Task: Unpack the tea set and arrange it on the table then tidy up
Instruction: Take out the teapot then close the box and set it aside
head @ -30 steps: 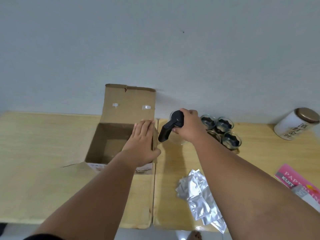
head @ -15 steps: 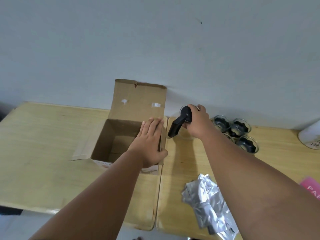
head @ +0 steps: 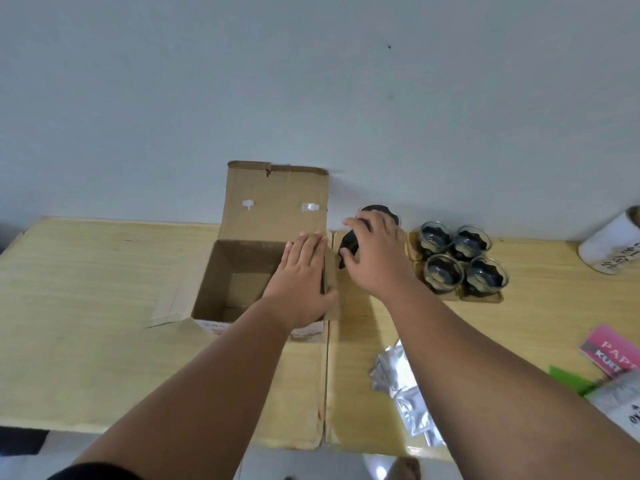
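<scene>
An open cardboard box stands on the wooden table against the wall, its back flap upright. My left hand rests flat on the box's right wall, thumb over the outer side. Just right of the box stands a glass teapot with a black lid and handle, mostly hidden by my right hand, whose fingers curl round the handle. Further right, several small glass cups with dark contents sit close together on wooden coasters.
Silver foil packets lie near the table's front edge under my right forearm. A white canister lies at the far right. A pink leaflet and a printed bag lie at the right edge. A seam splits the table beside the box.
My right hand has slid down over the teapot's handle, and the pot now sits lower on the table. The left hand stays on the box. The camera has shifted.
</scene>
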